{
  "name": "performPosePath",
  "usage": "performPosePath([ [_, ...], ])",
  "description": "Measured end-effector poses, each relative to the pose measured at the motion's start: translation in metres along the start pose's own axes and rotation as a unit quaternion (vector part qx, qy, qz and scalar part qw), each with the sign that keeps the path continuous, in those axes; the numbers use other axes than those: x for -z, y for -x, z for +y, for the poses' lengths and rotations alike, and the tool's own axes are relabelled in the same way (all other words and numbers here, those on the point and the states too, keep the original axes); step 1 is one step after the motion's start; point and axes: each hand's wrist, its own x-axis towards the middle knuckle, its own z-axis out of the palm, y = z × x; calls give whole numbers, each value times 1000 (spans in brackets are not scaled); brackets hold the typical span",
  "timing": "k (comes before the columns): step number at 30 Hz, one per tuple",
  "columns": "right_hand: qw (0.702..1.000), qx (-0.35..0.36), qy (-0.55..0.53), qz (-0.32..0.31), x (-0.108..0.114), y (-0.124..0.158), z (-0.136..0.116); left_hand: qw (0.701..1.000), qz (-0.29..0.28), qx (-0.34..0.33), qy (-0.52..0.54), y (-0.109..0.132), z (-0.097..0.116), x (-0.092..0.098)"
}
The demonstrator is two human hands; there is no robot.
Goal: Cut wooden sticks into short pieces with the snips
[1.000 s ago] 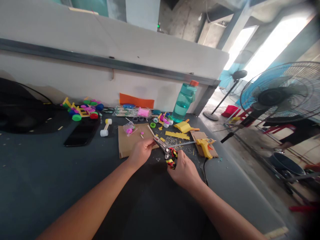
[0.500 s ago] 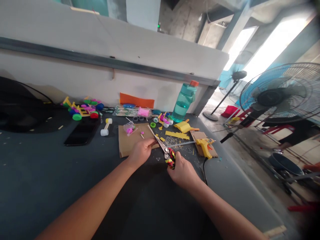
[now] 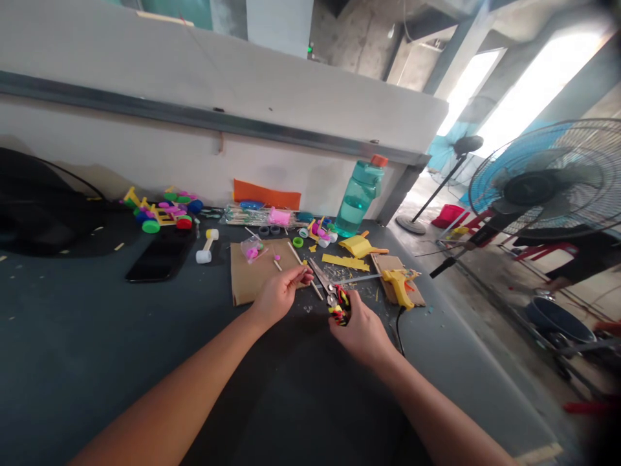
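My right hand (image 3: 361,329) grips a pair of scissors (image 3: 332,291) by its red, yellow and black wrapped handles. Their metal blades point up and left, just right of a thin pale stick (image 3: 316,289). Beside that stick, my left hand (image 3: 279,294) has its fingertips pinched together over the right edge of a cardboard sheet (image 3: 245,278). Whatever lies between those fingertips is too small or hidden to make out. On the cardboard are a small clear bag with pink pieces (image 3: 252,250), a pink bead (image 3: 277,257) and a short stick (image 3: 277,266).
A yellow glue gun (image 3: 400,285) rests on cardboard at right, near yellow strips (image 3: 345,261). Behind stands a teal water bottle (image 3: 358,199). Leftward are a white-wheeled axle (image 3: 207,247), a phone (image 3: 159,257) and colourful toy cars (image 3: 162,210). A fan (image 3: 528,188) stands beyond the table.
My right hand and the scissors have shifted slightly right, away from my left fingers. The lower part of the pale stick now shows between them. My left hand has barely moved.
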Motion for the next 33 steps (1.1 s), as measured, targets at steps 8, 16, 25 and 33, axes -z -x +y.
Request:
performPosePath([
  [8,998,46,27,24,-2,3,-2,993,3,-31,-111,2,0,5],
  [16,997,49,58,7,-3,5,-1,990,7,-55,-131,0,-2,6],
  [25,995,49,82,-14,1,4,-3,993,10,-44,-107,2,-5,4],
  [33,994,44,92,-26,-1,3,-1,996,14,-27,-89,2,7,4],
])
